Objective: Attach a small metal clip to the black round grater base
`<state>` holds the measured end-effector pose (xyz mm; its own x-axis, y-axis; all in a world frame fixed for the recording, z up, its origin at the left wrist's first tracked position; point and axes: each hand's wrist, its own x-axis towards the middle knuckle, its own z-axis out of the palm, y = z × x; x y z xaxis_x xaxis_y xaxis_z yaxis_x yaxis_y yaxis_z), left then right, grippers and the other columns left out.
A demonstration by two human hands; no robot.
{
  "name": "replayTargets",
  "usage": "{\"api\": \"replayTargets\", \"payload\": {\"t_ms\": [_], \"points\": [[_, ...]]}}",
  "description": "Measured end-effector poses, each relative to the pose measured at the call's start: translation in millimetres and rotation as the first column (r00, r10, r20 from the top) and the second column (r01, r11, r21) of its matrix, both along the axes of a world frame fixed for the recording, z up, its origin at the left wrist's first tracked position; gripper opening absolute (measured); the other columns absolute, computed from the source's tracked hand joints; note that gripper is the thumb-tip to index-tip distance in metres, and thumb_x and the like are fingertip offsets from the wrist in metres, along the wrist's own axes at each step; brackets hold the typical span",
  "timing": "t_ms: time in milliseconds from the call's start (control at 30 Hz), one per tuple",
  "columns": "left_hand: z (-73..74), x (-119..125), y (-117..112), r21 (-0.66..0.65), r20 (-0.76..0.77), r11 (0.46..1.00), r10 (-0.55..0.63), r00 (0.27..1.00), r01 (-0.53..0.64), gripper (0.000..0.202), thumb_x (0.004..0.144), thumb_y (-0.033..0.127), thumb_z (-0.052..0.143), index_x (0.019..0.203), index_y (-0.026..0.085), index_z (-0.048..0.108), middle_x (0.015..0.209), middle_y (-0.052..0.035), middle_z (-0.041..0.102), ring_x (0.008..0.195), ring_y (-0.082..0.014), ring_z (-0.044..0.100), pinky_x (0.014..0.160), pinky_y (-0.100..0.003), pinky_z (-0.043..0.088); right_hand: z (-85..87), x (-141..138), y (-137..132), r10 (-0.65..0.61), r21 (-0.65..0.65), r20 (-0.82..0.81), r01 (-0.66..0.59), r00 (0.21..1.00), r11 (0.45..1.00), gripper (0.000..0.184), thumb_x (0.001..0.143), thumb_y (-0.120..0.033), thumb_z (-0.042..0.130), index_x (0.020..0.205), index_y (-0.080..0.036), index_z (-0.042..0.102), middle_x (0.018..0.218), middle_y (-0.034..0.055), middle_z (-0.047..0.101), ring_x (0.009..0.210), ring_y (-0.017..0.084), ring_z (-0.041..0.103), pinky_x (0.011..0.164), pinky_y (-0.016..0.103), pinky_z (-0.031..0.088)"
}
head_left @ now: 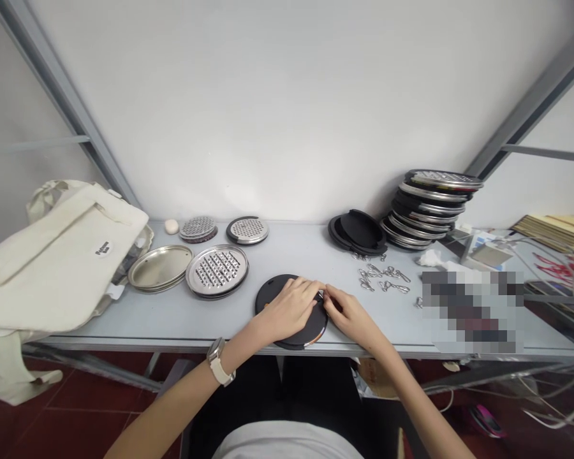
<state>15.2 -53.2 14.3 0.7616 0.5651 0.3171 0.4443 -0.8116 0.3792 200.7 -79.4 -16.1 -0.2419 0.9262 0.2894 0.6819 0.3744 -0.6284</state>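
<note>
A round black disc (273, 292) lies flat near the table's front edge. My left hand (289, 309) rests on top of it, fingers curled over its right side. My right hand (349, 313) is at the disc's right rim, fingertips pinched together against a small metal piece (321, 295) there. What the fingers pinch is mostly hidden. Several loose metal clips (383, 278) lie just right of my hands.
A cream cloth bag (52, 255) sits at the left. Metal plates and perforated grater discs (217, 270) lie behind. Black lids (358, 231) and a tall stack of discs (430, 207) stand at the back right. Papers and wires crowd the far right.
</note>
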Motion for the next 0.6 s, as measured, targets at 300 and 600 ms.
{"api": "replayTargets", "payload": {"t_ms": [300,600], "points": [[2.1,0.7,-0.9,0.006,-0.014,1.0,0.002,1.0,-0.002,0.026,0.096,0.012,0.035,0.119,0.019,0.046,0.113,-0.0068,0.059,0.109,-0.0196,0.052,0.096,-0.036,0.036,-1.0,0.3,-1.1,-0.001,0.011,0.026,0.001,1.0,1.0,0.021,0.094,-0.024,0.034,0.078,-0.021,0.047,0.07,0.001,0.056,0.066,0.018,0.053,0.059,0.027,0.04],[0.3,0.6,-0.5,0.007,0.013,1.0,0.0,1.0,0.0,0.027,0.095,0.011,0.037,0.12,0.019,0.046,0.113,-0.0069,0.06,0.109,-0.0194,0.053,0.095,-0.035,0.036,-2.4,1.7,-0.8,0.045,0.002,0.004,-0.045,0.999,0.999,0.023,0.097,-0.024,0.032,0.097,-0.02,0.054,0.089,0.006,0.062,0.083,0.021,0.058,0.078,0.033,0.044]]}}
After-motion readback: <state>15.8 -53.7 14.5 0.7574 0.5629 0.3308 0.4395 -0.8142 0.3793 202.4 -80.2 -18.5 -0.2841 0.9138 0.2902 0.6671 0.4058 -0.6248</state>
